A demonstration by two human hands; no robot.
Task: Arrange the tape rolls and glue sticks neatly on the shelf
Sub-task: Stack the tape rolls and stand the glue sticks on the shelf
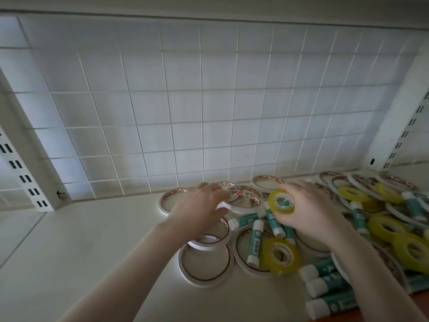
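Observation:
A jumble of thin white tape rolls (205,266), yellow tape rolls (281,255) and teal-and-white glue sticks (255,244) covers the right half of the white shelf (92,252). My left hand (197,210) reaches over the pile and grips a thin white tape roll (241,201) by its rim. My right hand (308,210) holds a small yellow tape roll (281,202) upright between thumb and fingers, lifted above the glue sticks. More yellow rolls (385,227) and glue sticks (329,284) lie under and right of my right forearm.
A white wire grid (202,108) forms the back wall of the shelf. Slotted white uprights stand at the left (25,177) and right (408,126) ends. Bare shelf surface stretches across the left half. An orange-brown edge (415,305) shows at the bottom right.

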